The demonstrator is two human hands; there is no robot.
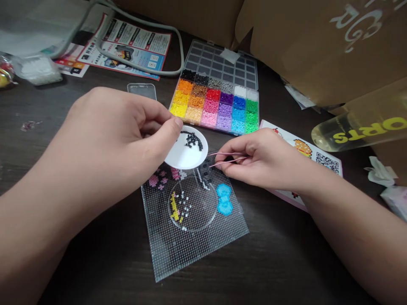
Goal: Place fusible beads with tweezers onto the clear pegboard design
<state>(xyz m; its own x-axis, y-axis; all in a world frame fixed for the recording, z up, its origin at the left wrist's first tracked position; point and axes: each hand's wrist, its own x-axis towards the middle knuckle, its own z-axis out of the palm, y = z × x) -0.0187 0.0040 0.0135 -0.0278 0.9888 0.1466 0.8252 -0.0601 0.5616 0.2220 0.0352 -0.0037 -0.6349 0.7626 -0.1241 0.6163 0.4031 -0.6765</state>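
Note:
My left hand (pixel 121 135) hovers over the near left edge of a small white dish (pixel 187 154) of black beads (pixel 193 140), its thumb and fingers pinched together; what it pinches is too small to see. My right hand (pixel 260 159) is closed on thin pink tweezers (pixel 227 157), whose tips point left toward the dish. Below both hands lies a clear square pegboard (pixel 187 241) with pink, yellow, white, black and blue beads set on it. A clear round pegboard (pixel 193 205) rests on top.
An open bead box (pixel 216 106) with sorted coloured beads stands behind the dish. A pattern card (pixel 318 159) lies under my right wrist. Printed leaflets (pixel 127 46), a bag of white beads (pixel 38 70), cardboard boxes (pixel 318 46) and a clear bottle (pixel 359 127) ring the dark table (pixel 286 262).

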